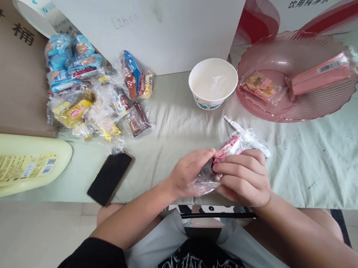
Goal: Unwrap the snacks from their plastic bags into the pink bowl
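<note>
Between my two hands is a small snack in a pink-and-clear wrapper (230,146). My left hand (190,170) is closed on its left side, with clear crinkled plastic showing below the fingers. Curled over the right side of the same packet, my right hand (246,176) hides much of it. Just behind my right hand lies a white-handled craft knife (232,122), partly covered by the clear plastic. A white paper bowl (212,83) with a blue leaf print stands beyond, a bit of clear wrapper inside it.
On the right a pink ribbed basin (320,115) holds a wrapped cracker (261,86) and a long pink packet (325,74). At left are a pile of wrapped snacks (76,109), a phone (109,178) and a yellow bottle (13,165). White box (138,18) behind.
</note>
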A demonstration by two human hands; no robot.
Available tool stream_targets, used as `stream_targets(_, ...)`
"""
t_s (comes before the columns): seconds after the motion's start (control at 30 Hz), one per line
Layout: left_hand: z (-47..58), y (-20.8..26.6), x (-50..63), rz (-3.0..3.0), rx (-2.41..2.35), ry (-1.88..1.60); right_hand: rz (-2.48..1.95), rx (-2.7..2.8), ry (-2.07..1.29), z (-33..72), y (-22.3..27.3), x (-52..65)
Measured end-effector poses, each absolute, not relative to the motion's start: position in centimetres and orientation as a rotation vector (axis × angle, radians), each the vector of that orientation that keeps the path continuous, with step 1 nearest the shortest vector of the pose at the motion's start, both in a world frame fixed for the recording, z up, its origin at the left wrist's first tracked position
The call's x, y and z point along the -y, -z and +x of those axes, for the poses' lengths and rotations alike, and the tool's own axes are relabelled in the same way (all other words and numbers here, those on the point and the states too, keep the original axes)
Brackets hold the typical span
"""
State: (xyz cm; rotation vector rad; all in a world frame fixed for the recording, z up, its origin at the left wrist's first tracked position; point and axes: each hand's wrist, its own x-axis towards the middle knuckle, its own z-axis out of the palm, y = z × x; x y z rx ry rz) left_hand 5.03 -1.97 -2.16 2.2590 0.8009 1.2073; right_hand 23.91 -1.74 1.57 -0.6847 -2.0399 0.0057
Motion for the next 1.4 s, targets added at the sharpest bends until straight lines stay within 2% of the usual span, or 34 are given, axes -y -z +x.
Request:
stream_targets(0.27,4.7,2.1,1.5,2.288,-0.675,-1.254,-0.784,2.061,0.117,24.0,-2.0,2.0)
stream_targets(0.5,4.9,2.1,1.8,2.215,-0.755,-1.241,-0.796,2.045,0.129,23.8,-1.9,1.9)
stream_targets(0.87,4.8,2.3,2.0,2.19,-0.875,-1.209,-0.841,2.055,0.092,23.9,-1.4,2.1)
stream_targets(1.13,5.0,2.3,2.1,2.092,-0.892,-1.106,-0.811,2.095,-0.057,23.7,-1.3,2.2)
stream_targets(1.4,3.1,1.8,0.5,1.744,-1.133,-1.055,-1.22,2.192,-0.124,24.7,-0.3,0.2)
